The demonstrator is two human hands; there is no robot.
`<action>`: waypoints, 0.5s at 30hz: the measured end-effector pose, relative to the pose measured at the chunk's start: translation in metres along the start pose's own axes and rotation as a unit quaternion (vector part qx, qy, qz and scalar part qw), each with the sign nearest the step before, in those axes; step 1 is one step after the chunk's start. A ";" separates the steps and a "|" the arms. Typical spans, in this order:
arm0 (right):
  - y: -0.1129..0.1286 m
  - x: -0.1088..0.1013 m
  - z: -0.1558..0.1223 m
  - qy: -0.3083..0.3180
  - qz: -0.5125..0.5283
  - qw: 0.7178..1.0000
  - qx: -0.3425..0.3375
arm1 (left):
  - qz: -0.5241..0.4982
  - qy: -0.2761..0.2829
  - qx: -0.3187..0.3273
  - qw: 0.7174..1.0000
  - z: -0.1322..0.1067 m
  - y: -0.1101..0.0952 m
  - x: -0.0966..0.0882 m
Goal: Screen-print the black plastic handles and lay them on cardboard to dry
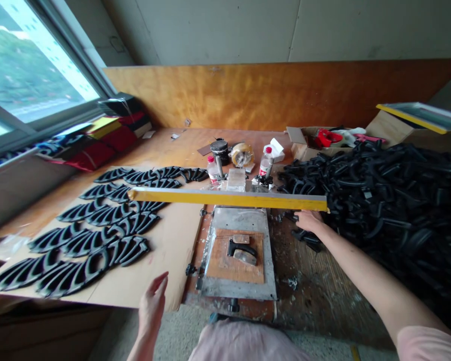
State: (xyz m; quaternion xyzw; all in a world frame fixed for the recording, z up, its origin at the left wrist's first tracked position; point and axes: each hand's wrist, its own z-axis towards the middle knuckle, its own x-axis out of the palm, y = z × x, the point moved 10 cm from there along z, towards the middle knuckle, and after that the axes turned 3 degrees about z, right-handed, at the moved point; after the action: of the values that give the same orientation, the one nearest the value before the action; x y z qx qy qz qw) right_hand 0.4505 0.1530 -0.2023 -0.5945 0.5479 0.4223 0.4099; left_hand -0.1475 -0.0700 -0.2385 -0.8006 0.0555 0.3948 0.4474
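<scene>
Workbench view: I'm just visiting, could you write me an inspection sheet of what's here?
Surface: wooden workbench, stained near the metal plate.
Job's things: one black part on the plate's wooden board; yellow frame raised above it; curved black parts in rows on a cardboard sheet; big pile of black parts at right.
Clutter: two bottles, tape roll, open box.
Hands: left hand open, over the cardboard's edge; right hand by the frame's right end, grip unclear.
Cables: nothing seen.
Surroundings: window at left, plywood back wall.
</scene>
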 end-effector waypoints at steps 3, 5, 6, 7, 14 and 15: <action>0.005 0.006 -0.024 -0.024 -0.002 1.000 -0.007 | -0.050 -0.002 0.039 0.998 0.010 -0.013 0.005; 0.008 0.015 -0.040 -0.041 0.014 0.999 -0.014 | -0.079 -0.007 0.054 0.995 0.015 -0.023 0.007; 0.008 0.021 -0.049 -0.049 0.026 0.998 -0.016 | -0.092 -0.007 0.060 0.994 0.018 -0.028 0.008; 0.007 0.027 -0.056 -0.057 0.036 0.998 -0.015 | -0.105 -0.006 0.067 0.992 0.020 -0.035 0.009; 0.014 0.031 -0.102 -0.086 0.052 0.994 -0.032 | -0.255 0.039 0.171 0.951 0.027 -0.157 -0.005; 0.025 0.022 -0.106 -0.087 0.053 0.994 -0.032 | -0.288 0.051 0.196 0.936 0.025 -0.185 -0.010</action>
State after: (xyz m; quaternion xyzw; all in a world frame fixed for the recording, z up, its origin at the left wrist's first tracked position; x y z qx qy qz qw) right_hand 0.4326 0.0441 -0.1916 -0.5385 0.5270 0.5110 0.4137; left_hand -0.0867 0.0560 -0.1145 -0.6976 -0.0782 0.1895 0.6865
